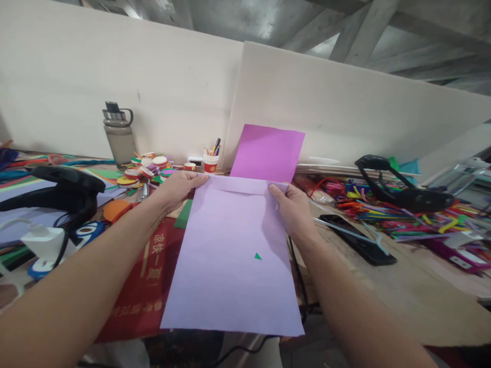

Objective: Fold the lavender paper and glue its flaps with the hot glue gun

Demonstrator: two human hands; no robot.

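A sheet of light purple paper [233,266] is held up between my two hands, with a narrow fold along its far edge. My left hand [182,186] pinches the far left corner, thumb on top. At the far right corner, my right hand [293,207] grips the paper the same way. A small green paper triangle [258,256] lies on the sheet. Behind it, a brighter magenta sheet [266,151] leans against the white board. Part of a red printed surface [161,266] shows beneath the paper at the left.
A water bottle [119,138], small round tubs [159,162] and a cup of pens [210,162] stand along the back. To the right lie a black phone [358,239], colourful pipe cleaners [368,204] and a black headband-like device [406,194]. A white plug [46,243] sits left.
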